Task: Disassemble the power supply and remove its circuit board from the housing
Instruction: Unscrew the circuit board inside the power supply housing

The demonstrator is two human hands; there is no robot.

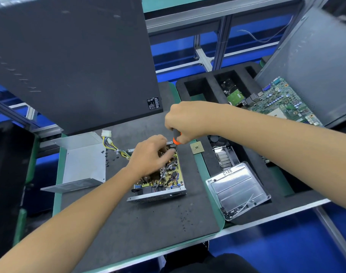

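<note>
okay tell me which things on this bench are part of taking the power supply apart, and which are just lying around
In the job:
power supply housing
circuit board
screwdriver, in right hand
left hand on the board
removed cover

Lying about:
motherboard
processor chip
heatsink
clear screw tray

open power supply on the desk

i see the power supply housing (158, 197) lying flat, lid off, its yellow-brown circuit board (169, 174) seated inside; the removed silver cover (83, 164) lies just to its left, yellow-black wire bundle (113, 146) between them.
</note>
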